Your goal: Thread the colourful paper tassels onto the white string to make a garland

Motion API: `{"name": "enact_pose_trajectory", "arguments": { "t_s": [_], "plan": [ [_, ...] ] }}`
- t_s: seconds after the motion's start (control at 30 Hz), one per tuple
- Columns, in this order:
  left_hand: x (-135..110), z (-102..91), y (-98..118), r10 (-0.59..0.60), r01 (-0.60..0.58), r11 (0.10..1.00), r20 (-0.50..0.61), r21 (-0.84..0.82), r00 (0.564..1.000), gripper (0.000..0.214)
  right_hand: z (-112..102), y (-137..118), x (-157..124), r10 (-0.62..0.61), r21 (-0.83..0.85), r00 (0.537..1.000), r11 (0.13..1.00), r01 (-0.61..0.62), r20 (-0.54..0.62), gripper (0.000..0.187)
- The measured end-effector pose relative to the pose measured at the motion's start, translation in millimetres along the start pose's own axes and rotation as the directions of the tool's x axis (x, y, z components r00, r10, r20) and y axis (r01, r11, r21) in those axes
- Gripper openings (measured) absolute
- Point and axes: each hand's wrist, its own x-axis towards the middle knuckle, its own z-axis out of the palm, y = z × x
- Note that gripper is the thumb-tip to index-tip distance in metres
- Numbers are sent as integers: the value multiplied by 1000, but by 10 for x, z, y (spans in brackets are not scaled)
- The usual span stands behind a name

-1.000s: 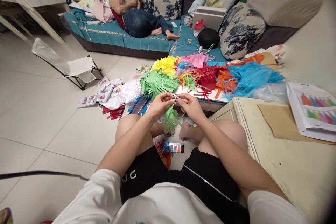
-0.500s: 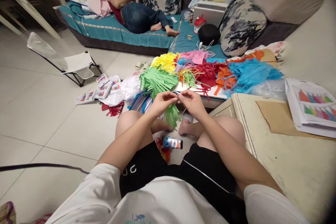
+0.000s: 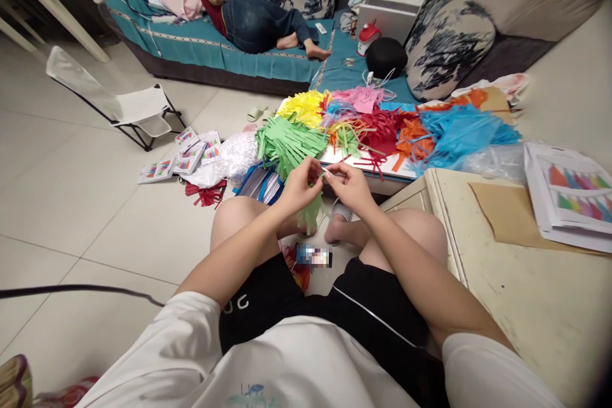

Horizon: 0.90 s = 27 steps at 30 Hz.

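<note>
Straight ahead, a green pile (image 3: 291, 140) is lying loose. Nearer, left hand (image 3: 302, 186) and right hand (image 3: 351, 186) are pinching, respectively, a hanging green tassel (image 3: 312, 211), fringe cut but top apparently unfinished, and a thin white strip (image 3: 325, 171).

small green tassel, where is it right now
In the head view, the small green tassel hangs just below the left hand, between the knees, with the larger green pile beyond it.

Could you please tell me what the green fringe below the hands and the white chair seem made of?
Green fringe: probably matte tissue paper or thin plastic, as its strips hang limp. White chair: apparently matte fabric panels, stretched over a dark frame, likely metal.
</note>
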Motion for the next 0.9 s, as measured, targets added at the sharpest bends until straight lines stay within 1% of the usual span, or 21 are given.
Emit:
{"name": "enact_pose_trajectory", "arguments": {
  "t_s": [0.1,0.2,0.3,0.37,0.5,0.6,0.7,0.9],
  "plan": [
    [39,2,-58,-126,121,980,-22,-161,992,27,-24,-14,0,-13,10,1000,1000,14,-18,44],
    [77,0,-111,-209,197,946,-19,-256,978,32,-47,-35,-15,-21,56,998,998,18,55,46],
    [77,3,-108,-219,204,942,-26,-267,975,33,-48,-45,-31,7,93,989,995,-22,150,50],
    [58,10,-79,-214,198,941,-28,-273,976,33,-43,-40,-32,17,79,989,996,-29,148,50],
    [17,14,-21,-181,169,956,-27,-240,983,33,-40,-18,-21,-4,16,995,1000,2,100,46],
    [1,8,-10,-162,154,970,-25,-188,987,31,-45,-12,-23,7,-6,992,1000,-7,126,46],
    [-3,7,-18,-155,146,974,-37,-171,987,29,-54,-19,-29,4,-10,988,1000,-2,153,50],
    [10,16,-34,-222,206,957,-61,-205,973,28,-56,-2,-27,-40,-7,977,999,42,211,48]
  ]
}}
